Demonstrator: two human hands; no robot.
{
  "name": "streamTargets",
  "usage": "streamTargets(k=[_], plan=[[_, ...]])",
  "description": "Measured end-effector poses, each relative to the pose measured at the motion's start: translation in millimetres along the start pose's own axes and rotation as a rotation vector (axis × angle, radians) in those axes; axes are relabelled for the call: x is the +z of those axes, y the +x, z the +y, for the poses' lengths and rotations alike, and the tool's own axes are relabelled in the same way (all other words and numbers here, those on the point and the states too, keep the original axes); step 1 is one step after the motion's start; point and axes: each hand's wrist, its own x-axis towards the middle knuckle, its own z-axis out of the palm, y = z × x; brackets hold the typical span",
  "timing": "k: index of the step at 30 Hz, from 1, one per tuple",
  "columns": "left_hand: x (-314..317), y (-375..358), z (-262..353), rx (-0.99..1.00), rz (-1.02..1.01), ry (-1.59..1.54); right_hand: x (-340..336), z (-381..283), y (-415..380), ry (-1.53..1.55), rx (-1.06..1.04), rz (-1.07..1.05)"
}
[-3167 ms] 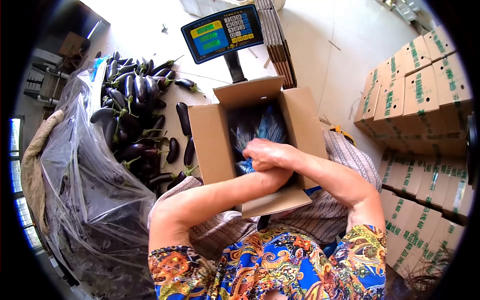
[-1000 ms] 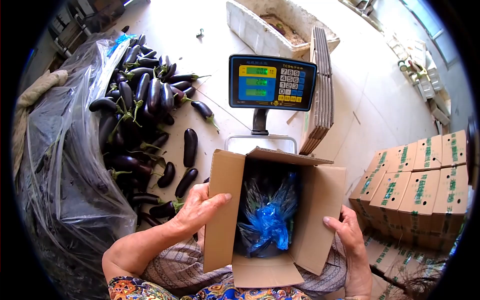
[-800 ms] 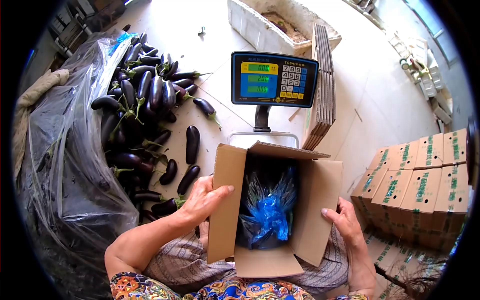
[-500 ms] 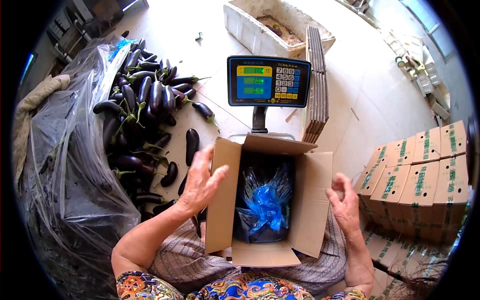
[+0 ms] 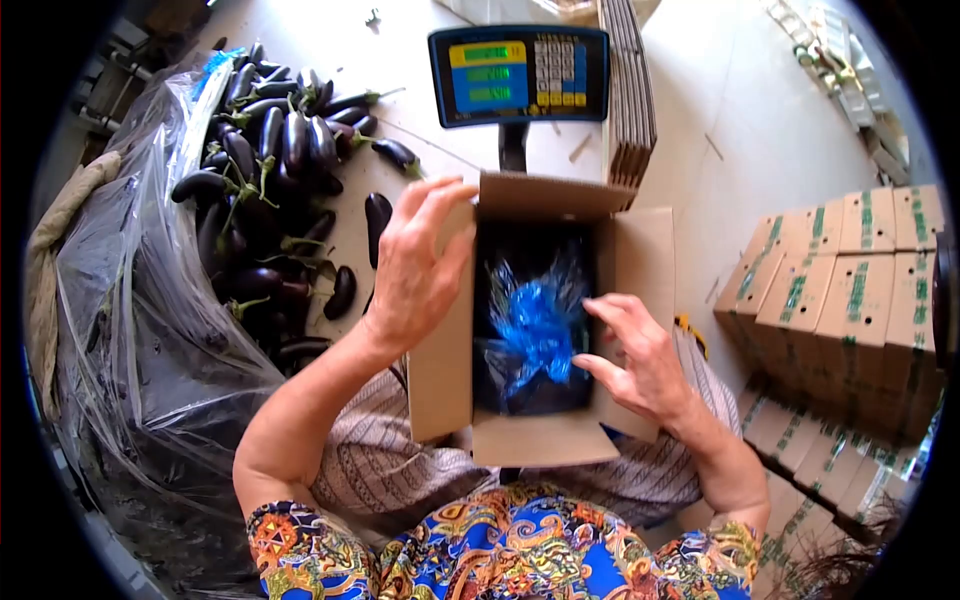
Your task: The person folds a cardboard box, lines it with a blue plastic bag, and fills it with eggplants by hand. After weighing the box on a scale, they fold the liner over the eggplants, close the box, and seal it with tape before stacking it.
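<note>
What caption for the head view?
Left hand and right hand at an open carton with blue plastic inside, eggplants heaped at left.

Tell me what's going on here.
A person works at an open cardboard box with a blue plastic bag bunched inside. The left hand is by the box's left flap; the right hand, open, is near the bag. Neither appears to grip anything. Eggplants lie heaped to the left; a digital display stands beyond the box.

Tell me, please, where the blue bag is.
In the head view, the blue bag is near centre, inside the open carton, just left of the right hand.
</note>
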Motion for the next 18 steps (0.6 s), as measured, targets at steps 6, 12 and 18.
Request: streamTargets(k=[6, 12, 18], plan=[[28.2, 25.0, 7.4, 0.188, 0.003, 0.180, 36.0, -2.8, 5.3, -0.100, -0.048, -0.254], [59.1, 52.3, -10.9, 0.299, -0.151, 0.307, 98.1, 39.8, 26.9, -0.351, -0.342, -0.148], [52.1, 29.0, -5.5, 0.260, -0.470, 0.228, 116.9, 40.7, 22.9, -0.637, -0.458, -0.053]])
